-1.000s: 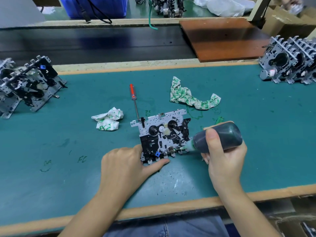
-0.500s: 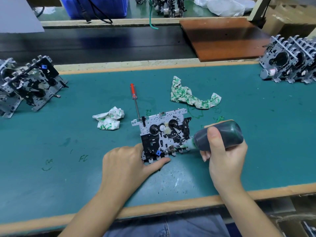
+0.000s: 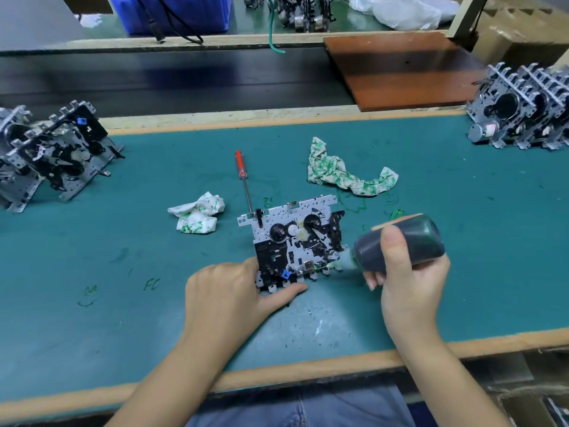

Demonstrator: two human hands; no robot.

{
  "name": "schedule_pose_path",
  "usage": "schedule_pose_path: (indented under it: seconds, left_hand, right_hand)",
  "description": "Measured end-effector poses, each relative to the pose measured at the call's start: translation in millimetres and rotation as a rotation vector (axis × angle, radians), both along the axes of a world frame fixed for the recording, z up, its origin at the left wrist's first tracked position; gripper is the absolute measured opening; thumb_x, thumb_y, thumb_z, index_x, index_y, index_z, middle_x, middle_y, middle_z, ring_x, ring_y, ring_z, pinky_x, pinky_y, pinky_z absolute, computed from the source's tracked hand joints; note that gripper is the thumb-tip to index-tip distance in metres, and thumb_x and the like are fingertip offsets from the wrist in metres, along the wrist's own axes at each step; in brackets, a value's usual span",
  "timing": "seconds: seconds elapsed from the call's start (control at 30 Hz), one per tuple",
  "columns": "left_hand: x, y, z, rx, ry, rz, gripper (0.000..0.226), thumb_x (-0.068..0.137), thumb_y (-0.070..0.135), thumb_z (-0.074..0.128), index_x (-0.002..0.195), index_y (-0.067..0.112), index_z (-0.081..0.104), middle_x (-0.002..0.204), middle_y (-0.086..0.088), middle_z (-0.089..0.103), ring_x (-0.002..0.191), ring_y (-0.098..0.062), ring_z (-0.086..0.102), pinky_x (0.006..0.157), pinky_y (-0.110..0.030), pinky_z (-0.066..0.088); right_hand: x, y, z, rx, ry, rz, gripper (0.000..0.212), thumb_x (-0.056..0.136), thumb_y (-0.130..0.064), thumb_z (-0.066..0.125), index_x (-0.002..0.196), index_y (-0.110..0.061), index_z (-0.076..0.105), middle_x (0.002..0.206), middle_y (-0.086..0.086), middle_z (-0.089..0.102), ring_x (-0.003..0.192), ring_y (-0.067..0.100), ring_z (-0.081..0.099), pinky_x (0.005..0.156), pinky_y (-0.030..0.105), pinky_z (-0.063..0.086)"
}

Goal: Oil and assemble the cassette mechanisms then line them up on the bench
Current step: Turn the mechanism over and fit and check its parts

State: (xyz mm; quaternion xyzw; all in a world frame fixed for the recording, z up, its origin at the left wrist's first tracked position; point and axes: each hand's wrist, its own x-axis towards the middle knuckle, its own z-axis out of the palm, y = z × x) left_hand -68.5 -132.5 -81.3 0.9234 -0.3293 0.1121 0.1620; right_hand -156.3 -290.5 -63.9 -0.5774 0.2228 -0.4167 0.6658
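Oiling step: left hand (image 3: 228, 297) braces the grey-and-black metal cassette mechanism (image 3: 294, 241) lying mid-desk, fingers around its near edge, while right hand (image 3: 409, 272), fingers wrapped round the dark squeeze bottle (image 3: 400, 243), should dose sparingly at the nozzle tip.

Left of mechanism (image 3: 295, 241): open mat (image 3: 92, 266).
Behind: screwdriver (image 3: 243, 177), two rags (image 3: 197, 217) (image 3: 345, 174).
Bench ends: mechanism stacks (image 3: 52, 152) (image 3: 523, 118).

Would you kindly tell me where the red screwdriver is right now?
The screwdriver lies mid-bench in the head view, its tip by the mechanism's far left corner, between the two rags.
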Motion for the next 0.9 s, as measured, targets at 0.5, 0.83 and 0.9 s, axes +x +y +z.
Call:
schedule_pose_path:
  seconds: [0.5,0.83,0.9]
  left_hand:
    - [30,-1,36,-0.295,0.072,0.221,0.060,0.081,0.071,0.022,0.052,0.021,0.035,0.042,0.006,0.036,0.049,-0.030,0.038,0.049,-0.030,0.020]
    - [123,-108,59,-0.077,0.646,-0.044,0.018,0.094,0.021,0.056,0.101,0.011,0.069,0.092,-0.008,0.072,0.077,-0.026,0.068,0.081,-0.039,0.056]
    - [131,-121,52,-0.167,0.915,-0.078,0.021,0.093,0.007,0.058,0.112,0.000,0.065,0.086,-0.011,0.068,0.060,-0.018,0.065,0.067,-0.029,0.059]
  right_hand:
    - [29,-55,27,0.301,-0.029,0.004,0.023,0.083,-0.034,0.065,0.082,-0.013,0.055,0.067,-0.004,0.061,0.051,0.006,0.052,0.051,0.020,0.050]
    - [90,-91,9,0.089,0.274,-0.033,0.025,0.088,-0.034,0.065,0.096,-0.011,0.056,0.088,0.002,0.067,0.045,0.010,0.061,0.065,0.032,0.053]
    - [92,-92,3,0.071,0.291,-0.039,0.029,0.087,-0.032,0.067,0.100,-0.009,0.055,0.089,0.004,0.066,0.046,0.013,0.062,0.059,0.031,0.054]
